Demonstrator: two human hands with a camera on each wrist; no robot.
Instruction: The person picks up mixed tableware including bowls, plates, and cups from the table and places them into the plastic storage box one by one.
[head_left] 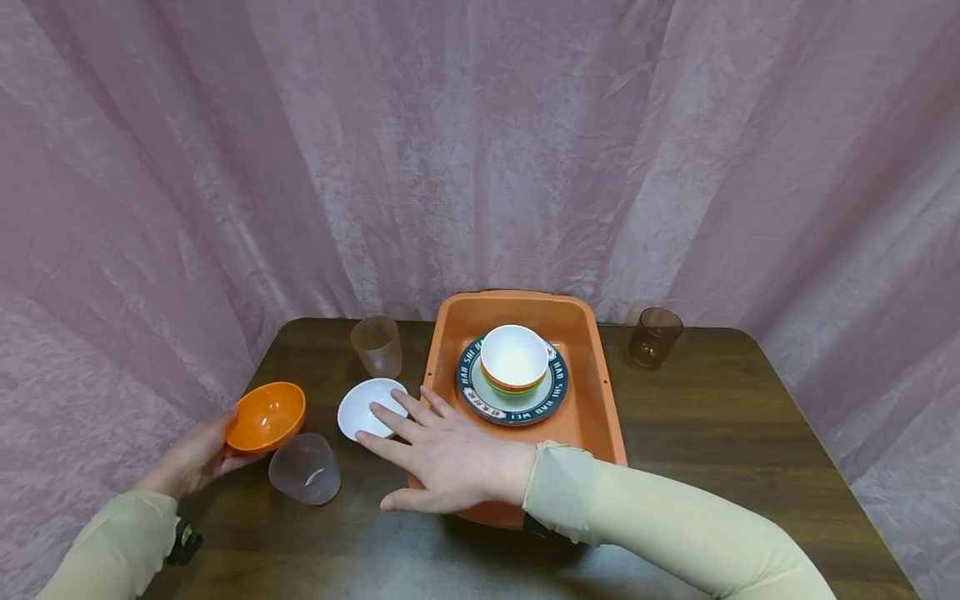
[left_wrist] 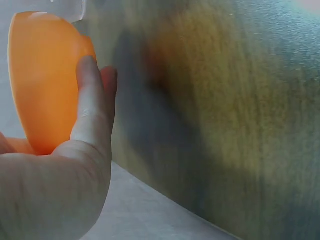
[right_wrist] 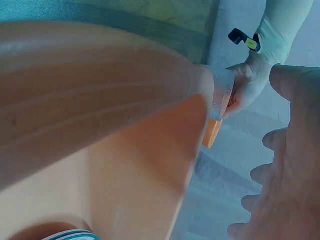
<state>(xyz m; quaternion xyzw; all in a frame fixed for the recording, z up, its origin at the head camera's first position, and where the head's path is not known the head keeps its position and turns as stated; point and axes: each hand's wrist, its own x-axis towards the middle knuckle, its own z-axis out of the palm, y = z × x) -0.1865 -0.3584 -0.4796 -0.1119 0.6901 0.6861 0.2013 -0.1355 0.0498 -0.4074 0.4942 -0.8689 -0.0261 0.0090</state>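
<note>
At the left of the head view, my left hand (head_left: pixel 197 454) grips an orange bowl (head_left: pixel 267 415); the left wrist view shows the thumb (left_wrist: pixel 90 95) along the bowl's outside (left_wrist: pixel 47 75), which is lifted off the table. My right hand (head_left: pixel 450 458) has its fingers spread in the air over the left side of the orange basin (head_left: pixel 611 417). In the head view its fingertips overlap the white bowl (head_left: pixel 363 408); whether they touch it I cannot tell. Nothing is held in the right hand (right_wrist: pixel 295 165).
Inside the basin a dark-rimmed plate (head_left: pixel 513 414) carries stacked bowls, a white one (head_left: pixel 514 354) on top. A clear cup (head_left: pixel 306 469) stands near the left hand, another cup (head_left: pixel 377 346) behind the white bowl. A brown cup (head_left: pixel 655 337) is right of the basin. Pink curtain (head_left: pixel 480 150) hangs behind.
</note>
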